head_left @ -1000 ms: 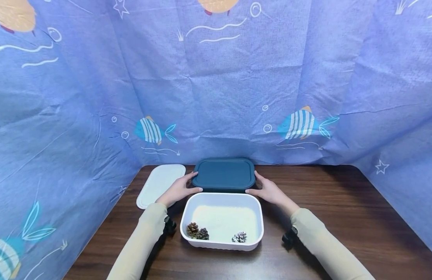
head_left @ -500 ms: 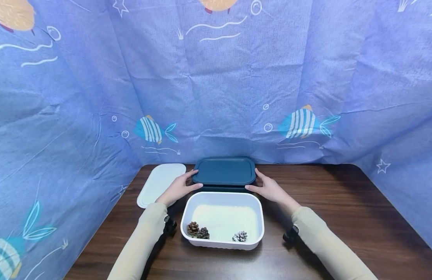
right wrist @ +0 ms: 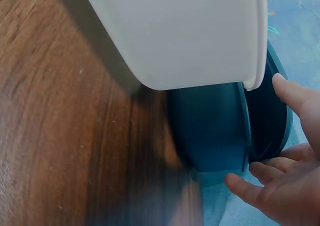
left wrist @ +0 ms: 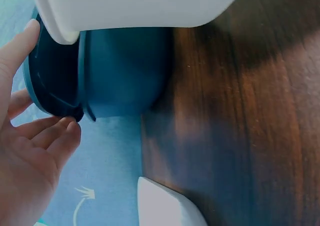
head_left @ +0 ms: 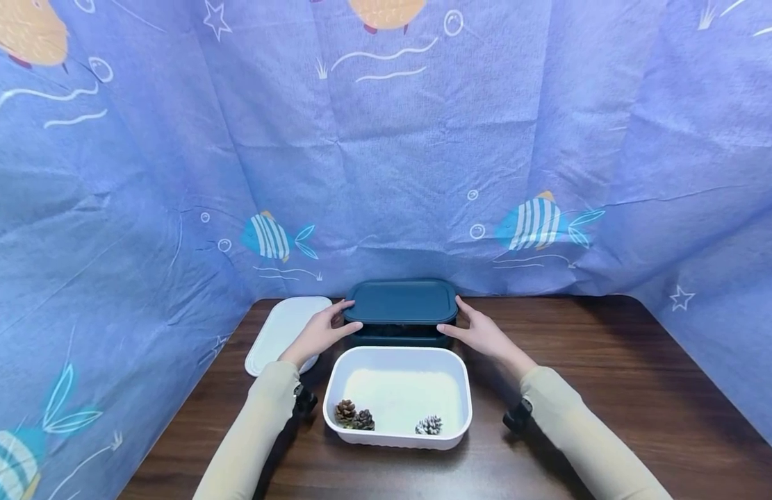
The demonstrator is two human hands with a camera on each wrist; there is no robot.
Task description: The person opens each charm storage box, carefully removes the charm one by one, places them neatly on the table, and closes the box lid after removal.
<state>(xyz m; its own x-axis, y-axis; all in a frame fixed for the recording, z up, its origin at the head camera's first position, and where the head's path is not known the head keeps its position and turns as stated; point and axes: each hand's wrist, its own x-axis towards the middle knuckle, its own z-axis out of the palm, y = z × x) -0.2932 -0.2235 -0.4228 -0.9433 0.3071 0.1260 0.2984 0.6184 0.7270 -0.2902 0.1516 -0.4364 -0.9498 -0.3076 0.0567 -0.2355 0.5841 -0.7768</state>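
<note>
A dark teal lid point(head_left: 401, 301) is raised at its near edge above a matching dark teal box point(head_left: 398, 341) at the back of the table. My left hand point(head_left: 319, 333) grips the lid's left end, thumb at the near edge. The right hand point(head_left: 482, 336) holds its right end the same way. Both wrist views show a gap between the lid's underside and the box point(left wrist: 125, 71); the box's inside is hidden. In front stands a white box point(head_left: 398, 442) without a cover, holding two brown pine cones point(head_left: 354, 415) and a white-tipped pine cone point(head_left: 429, 425).
A white lid point(head_left: 284, 332) lies on the brown wooden table point(head_left: 598, 389) at the back left, partly behind my left hand. Blue fish-patterned cloth point(head_left: 398, 173) hangs close behind the dark box. The white box stands between my forearms.
The dark teal lid has come up from its box, and the gap at the near side has widened. Both hands rose slightly with it. The white box and pine cones stayed put.
</note>
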